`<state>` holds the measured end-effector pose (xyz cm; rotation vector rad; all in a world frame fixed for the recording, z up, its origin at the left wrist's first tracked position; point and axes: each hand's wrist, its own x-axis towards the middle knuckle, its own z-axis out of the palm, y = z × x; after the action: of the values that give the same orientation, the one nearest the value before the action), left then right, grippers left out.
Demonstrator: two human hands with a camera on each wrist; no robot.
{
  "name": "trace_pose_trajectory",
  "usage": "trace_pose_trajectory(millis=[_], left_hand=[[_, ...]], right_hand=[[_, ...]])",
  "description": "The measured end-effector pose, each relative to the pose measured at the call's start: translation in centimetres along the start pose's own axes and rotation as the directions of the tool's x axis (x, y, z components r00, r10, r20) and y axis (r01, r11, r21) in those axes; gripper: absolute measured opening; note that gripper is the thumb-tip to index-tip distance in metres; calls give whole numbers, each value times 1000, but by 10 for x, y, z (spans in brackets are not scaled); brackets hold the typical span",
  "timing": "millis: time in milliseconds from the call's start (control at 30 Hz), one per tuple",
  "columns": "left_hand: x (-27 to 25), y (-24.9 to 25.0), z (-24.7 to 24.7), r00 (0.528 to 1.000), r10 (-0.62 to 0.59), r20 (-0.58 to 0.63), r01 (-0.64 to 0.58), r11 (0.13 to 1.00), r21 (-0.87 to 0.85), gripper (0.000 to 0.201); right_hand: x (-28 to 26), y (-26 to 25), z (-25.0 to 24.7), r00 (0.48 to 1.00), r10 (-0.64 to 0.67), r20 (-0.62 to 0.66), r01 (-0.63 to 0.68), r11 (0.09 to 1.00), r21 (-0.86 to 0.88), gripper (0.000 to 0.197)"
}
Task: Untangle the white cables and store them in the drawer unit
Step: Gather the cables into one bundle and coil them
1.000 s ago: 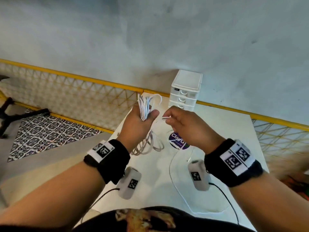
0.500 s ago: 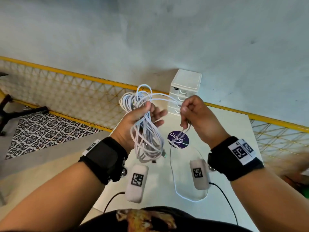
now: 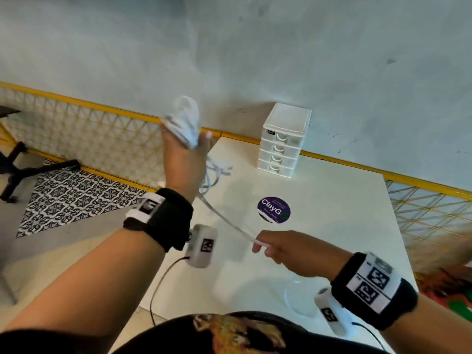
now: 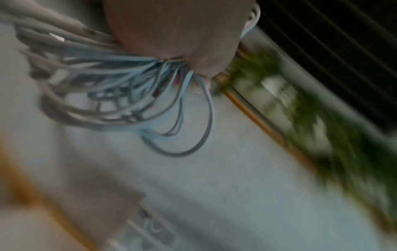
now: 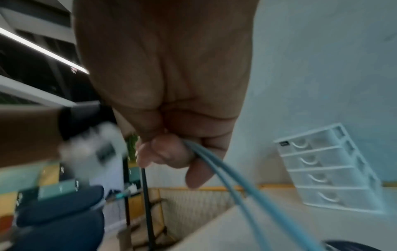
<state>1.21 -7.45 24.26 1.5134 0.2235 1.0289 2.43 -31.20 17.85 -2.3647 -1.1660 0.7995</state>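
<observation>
**Setting: Indoor Café or Shared Workspace Seating Area**

The location appears to be a public or semi-public indoor seating area rather than a home; the exact type cannot be confirmed. Indicators:

- A plain white table (image 3: 332, 226) placed against a painted, scuffed grey wall (image 3: 281, 47).
- A round purple "ClayGo" sticker (image 3: 274, 210) fixed to the tabletop, a clean-as-you-go notice typical of canteens and cafés.
- A yellow-framed wire mesh railing (image 3: 89, 129) running along the wall base and beside the table.
- Patterned black-and-white floor tiles (image 3: 76, 195) set into a plain floor.
- A black chair base (image 3: 15, 169) on the floor at left.
- Green foliage (image 4: 322, 110), blurred, in the left wrist view.
- A linear ceiling light (image 5: 43, 49) overhead in the right wrist view.
</observation>
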Motion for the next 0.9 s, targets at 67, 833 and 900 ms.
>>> trace_pose_trajectory(millis=[67,833,900], left_hand=[[-17,-5,5,948,28,316,-167,892,421,37],[-26,2,24,696,-450,559,718,444,-536,29],[-21,0,27,727,-489,482,683,444,-580,23]], right_hand=[[-2,-16,-20,978,-108,-178,122,990,71,22],[20,10,-14,918,127,-376,42,911,410,9],[17,6,5,961,33,-274,31,973,227,3]])
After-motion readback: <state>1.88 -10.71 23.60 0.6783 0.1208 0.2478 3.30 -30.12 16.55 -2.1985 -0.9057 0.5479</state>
